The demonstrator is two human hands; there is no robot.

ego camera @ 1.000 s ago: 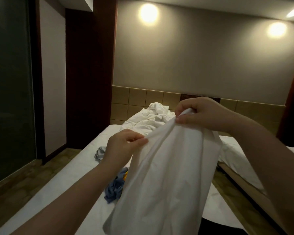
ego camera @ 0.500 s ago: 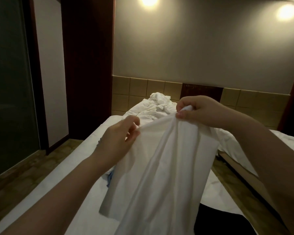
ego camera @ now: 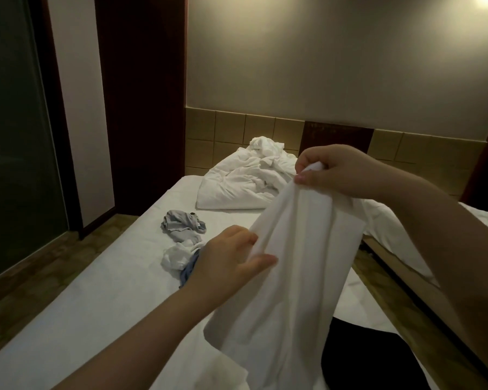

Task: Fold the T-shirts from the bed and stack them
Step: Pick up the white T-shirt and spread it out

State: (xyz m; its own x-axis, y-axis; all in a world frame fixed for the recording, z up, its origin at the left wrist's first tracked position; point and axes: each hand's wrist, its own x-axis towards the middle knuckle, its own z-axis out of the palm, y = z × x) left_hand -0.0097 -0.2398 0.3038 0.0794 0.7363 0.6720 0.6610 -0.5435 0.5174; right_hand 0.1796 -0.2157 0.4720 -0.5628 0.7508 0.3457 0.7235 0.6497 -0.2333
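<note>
Barely begun, I judge: left hand (ego camera: 231,257) and right hand (ego camera: 330,170) pinch one unfolded white T-shirt (ego camera: 293,277) aloft; crumpled clothes (ego camera: 181,226) lie on the bed (ego camera: 96,291).

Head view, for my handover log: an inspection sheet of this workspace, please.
Surface: bed, smooth white sheet.
Job's things: white shirt held up over the bed; grey shirt, white garment and blue garment crumpled on the sheet; no stack seen.
Clutter: bunched duvet at the head end; black item at the near edge.
Hands: left hand grips the white shirt's side; right hand pinches its top.
Cables: nothing seen.
Surroundings: second bed to the right, glass panel to the left, tiled floor.
</note>
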